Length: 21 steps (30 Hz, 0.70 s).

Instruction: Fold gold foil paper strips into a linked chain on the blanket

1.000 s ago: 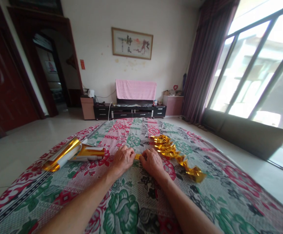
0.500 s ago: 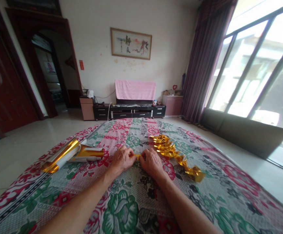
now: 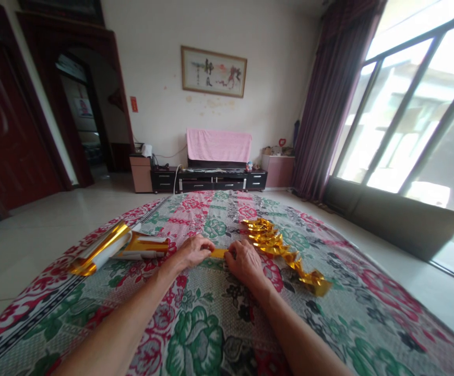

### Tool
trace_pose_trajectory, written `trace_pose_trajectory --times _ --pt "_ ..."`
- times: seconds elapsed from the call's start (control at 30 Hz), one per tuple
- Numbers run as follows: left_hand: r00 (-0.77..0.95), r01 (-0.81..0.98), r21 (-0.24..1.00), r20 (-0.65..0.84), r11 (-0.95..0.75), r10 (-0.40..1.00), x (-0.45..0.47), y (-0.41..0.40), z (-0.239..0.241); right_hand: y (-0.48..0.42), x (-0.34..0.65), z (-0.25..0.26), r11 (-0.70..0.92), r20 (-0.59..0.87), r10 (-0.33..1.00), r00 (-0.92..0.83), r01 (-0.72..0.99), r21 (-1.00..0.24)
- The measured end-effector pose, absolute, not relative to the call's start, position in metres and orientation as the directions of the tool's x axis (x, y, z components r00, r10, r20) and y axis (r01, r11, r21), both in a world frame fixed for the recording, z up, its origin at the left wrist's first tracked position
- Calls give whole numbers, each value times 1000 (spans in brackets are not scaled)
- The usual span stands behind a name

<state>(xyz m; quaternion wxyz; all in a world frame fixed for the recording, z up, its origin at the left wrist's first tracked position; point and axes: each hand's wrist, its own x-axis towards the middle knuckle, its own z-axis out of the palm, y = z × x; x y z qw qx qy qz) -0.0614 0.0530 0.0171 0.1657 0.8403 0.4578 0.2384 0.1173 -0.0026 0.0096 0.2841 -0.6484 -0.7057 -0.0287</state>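
Observation:
My left hand and my right hand lie close together on a flowered cloth. Both have their fingers curled and pinch a small strip of gold foil paper that shows between them. Just beyond and to the right of my right hand runs a row of folded gold foil pieces, ending in a crumpled piece. To the left of my left hand lie flat sheets of gold foil paper.
The cloth is spread on a pale tiled floor. A low dark TV cabinet with a pink cover stands at the far wall. A dark doorway is on the left, large windows with a purple curtain on the right.
My left hand has turned and slid slightly left along the gold strip, showing a little more of it between my hands. My right hand has stayed in place.

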Motion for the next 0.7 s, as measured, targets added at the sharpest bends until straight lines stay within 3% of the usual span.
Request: trace_pose_trajectory --times 0.43,0.57,0.7 --pt "403 721 489 281 -491 871 -60 57 13 -2 117 6 191 479 877 -29 937 -293" --pt "386 758 444 287 -478 877 -56 55 16 -2 117 5 194 500 866 -11 929 -315" --pt "357 741 481 307 -467 882 -53 54 16 -2 117 7 224 529 849 0 906 -359"
